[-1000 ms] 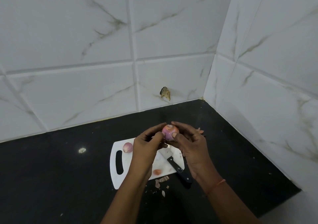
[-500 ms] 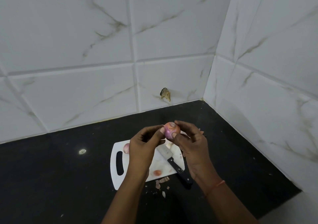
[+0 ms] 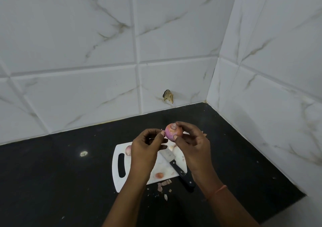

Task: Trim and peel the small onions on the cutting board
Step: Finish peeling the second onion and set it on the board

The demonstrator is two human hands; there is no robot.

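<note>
Black stone counter (image 3: 52, 183) is carrying everything, meeting white marbled tiles (image 3: 87, 52) along its back and right edges. Near the counter's middle a white board (image 3: 115, 181) is lying with its slot handle at the left end. By the board's back left corner a small onion (image 3: 128, 150) is sitting, half hidden behind the left hand (image 3: 145, 150). That hand is hovering above the board with fingers curled, thumb and forefinger pinching a thin pale flake of skin (image 3: 163, 130) just beside the held onion (image 3: 173, 131). Toward the board's front edge a small orange-brown onion piece (image 3: 159, 175) is lying. Loose peels (image 3: 163, 185) are scattering over the counter just off the board's front edge. A knife (image 3: 176, 165) is lying slantwise across the board's right part, blade pointing back and left, black handle overhanging the front right corner onto the counter. The right hand (image 3: 193, 146) is gripping the held onion between thumb below and fingertips on top, lifted above the board's back edge; the onion is showing pinkish-purple flesh with a trimmed end facing up. An orange thread is circling the right wrist. More peel scraps are lying beyond the right hand, mostly hidden by it. On the back wall, low down, a chipped brown patch (image 3: 168, 96) is showing.
</note>
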